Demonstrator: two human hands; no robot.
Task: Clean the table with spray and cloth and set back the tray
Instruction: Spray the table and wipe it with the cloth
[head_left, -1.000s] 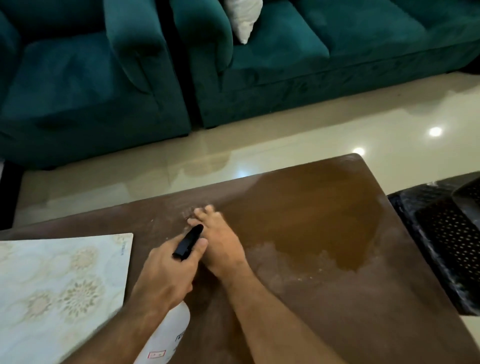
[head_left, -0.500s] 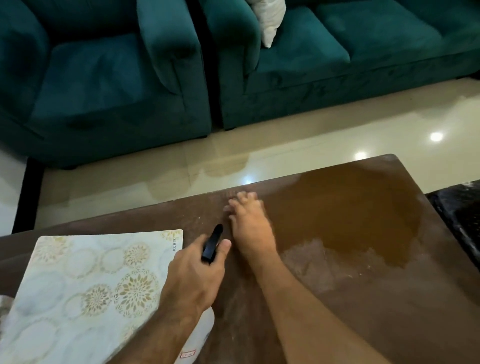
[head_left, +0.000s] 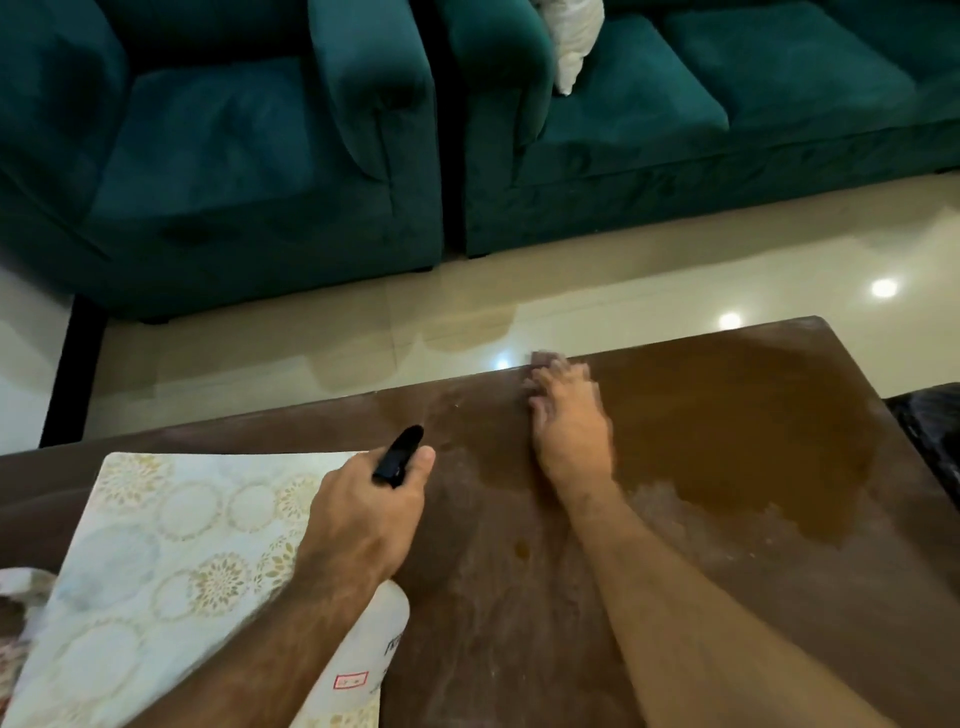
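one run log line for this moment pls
left hand: grips spray bottle | right hand: flat on cloth at table far edge | tray: near left

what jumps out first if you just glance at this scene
Two bare arms reach over a dusty brown table: the left hand grips a white spray bottle by its black nozzle, while the right hand presses flat near the far edge, a bit of cloth showing at its fingertips. A patterned tray lies at the left, and green sofas fill the background.

We see a brown wooden tabletop, a cream rectangular tray with gold floral medallions, and teal velvet sofas.
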